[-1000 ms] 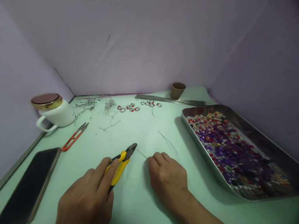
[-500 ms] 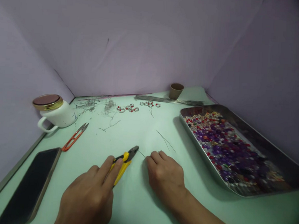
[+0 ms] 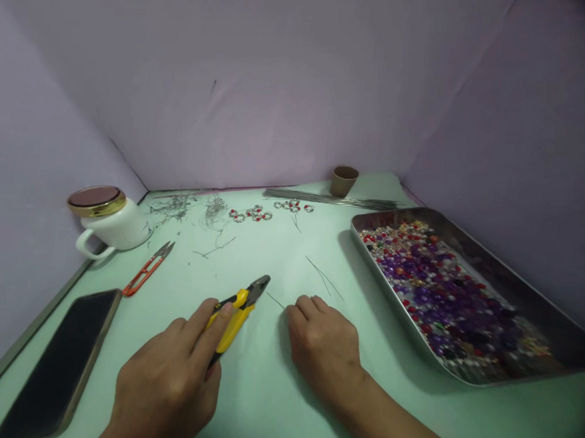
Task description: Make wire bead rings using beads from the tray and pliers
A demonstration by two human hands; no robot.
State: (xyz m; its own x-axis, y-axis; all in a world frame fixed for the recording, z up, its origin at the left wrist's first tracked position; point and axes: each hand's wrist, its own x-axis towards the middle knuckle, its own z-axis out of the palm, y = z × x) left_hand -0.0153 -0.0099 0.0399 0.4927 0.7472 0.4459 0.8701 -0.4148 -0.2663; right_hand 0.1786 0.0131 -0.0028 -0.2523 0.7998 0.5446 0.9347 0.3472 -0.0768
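Observation:
My left hand is wrapped round a pair of pliers with yellow-and-black handles, their dark jaws pointing up and right. From the closed fingertips of my right hand a thin piece of wire sticks out to the left. Its free end lies just short of the plier jaws, with a small gap between. Beyond my right hand, two thin loose wires lie on the pale green table. My right palm and the inner fingers are hidden.
A metal tray of mixed beads stands at the right. Behind are a brown cup, long wires, red-and-clear beaded pieces and tangled wire scraps. At left are a lidded white mug, orange snips and a phone.
The plier jaws have come off the wire's end and shifted slightly up and left. My right hand stays in place with the wire.

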